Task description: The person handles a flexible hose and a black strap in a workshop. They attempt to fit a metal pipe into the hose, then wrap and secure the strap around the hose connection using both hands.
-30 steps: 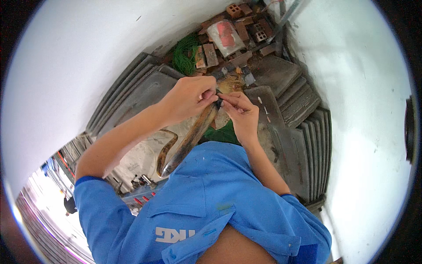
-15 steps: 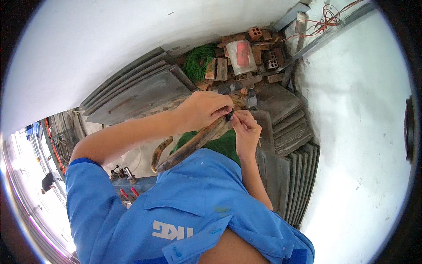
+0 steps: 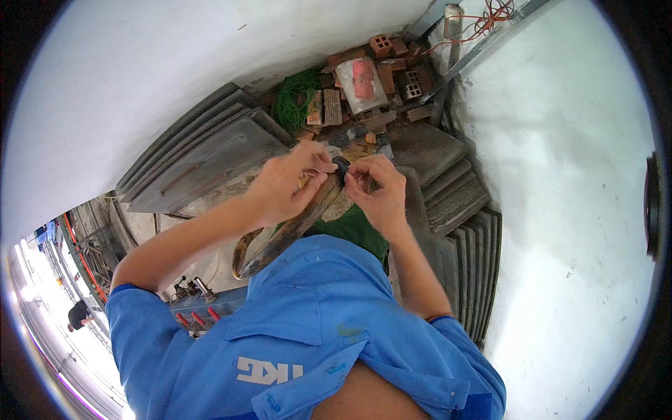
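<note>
A long, curved brown-and-dark piece (image 3: pixel 308 213), worn and tube-like, lies in front of my chest and bends back on itself at its near end; its exact kind is unclear. Something black (image 3: pixel 341 166) covers its far tip, between my hands. My left hand (image 3: pixel 292 180) is closed in a pinch, fingertips against the left side of this black tip. From the other side, my right hand (image 3: pixel 380 192) pinches the black tip between thumb and curled fingers. What lies right under the fingertips is partly hidden. Green cloth (image 3: pixel 357 231) shows below the curved piece.
Flat grey slabs (image 3: pixel 203 164) lean at the left wall, with more stacked slabs (image 3: pixel 451 185) at right. Behind are broken bricks (image 3: pixel 332 108), a whitish container (image 3: pixel 360 84) and green netting (image 3: pixel 294 98). A blue bench with red-handled tools (image 3: pixel 198 317) stands lower left; a person (image 3: pixel 78 315) is far off.
Both hands and the black tip have shifted slightly left. My left hand's fingers have drawn back to the tip's left side. More of the black tip now shows.
</note>
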The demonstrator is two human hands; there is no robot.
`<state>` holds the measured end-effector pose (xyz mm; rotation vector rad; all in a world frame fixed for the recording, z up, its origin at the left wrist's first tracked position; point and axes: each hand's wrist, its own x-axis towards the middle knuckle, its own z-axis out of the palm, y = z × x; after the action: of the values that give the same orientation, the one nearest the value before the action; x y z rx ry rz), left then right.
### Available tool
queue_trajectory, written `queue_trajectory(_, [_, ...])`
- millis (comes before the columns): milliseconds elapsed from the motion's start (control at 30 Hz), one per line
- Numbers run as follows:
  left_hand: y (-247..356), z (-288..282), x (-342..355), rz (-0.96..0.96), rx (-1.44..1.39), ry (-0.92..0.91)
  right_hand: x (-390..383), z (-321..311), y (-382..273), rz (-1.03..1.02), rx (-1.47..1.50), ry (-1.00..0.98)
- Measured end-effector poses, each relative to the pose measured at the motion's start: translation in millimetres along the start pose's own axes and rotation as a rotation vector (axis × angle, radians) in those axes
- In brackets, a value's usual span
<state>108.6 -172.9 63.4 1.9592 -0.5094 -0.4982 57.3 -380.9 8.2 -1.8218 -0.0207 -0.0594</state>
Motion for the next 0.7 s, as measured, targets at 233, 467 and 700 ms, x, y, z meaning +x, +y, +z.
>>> queue_trajectory(233, [-37, 7, 30, 0.13, -0.195, -0.197, 52, -47, 5, -0.18, -0.027, -0.54])
queue_trajectory(467, [-51, -3, 29, -0.115, -0.341, -0.29, 59, -66, 14, -0.026, -0.016, -0.418])
queue_trajectory(700, [-47, 1, 24, -0.248, -0.517, -0.179, 10, -30, 22, 0.194, 0.252, -0.365])
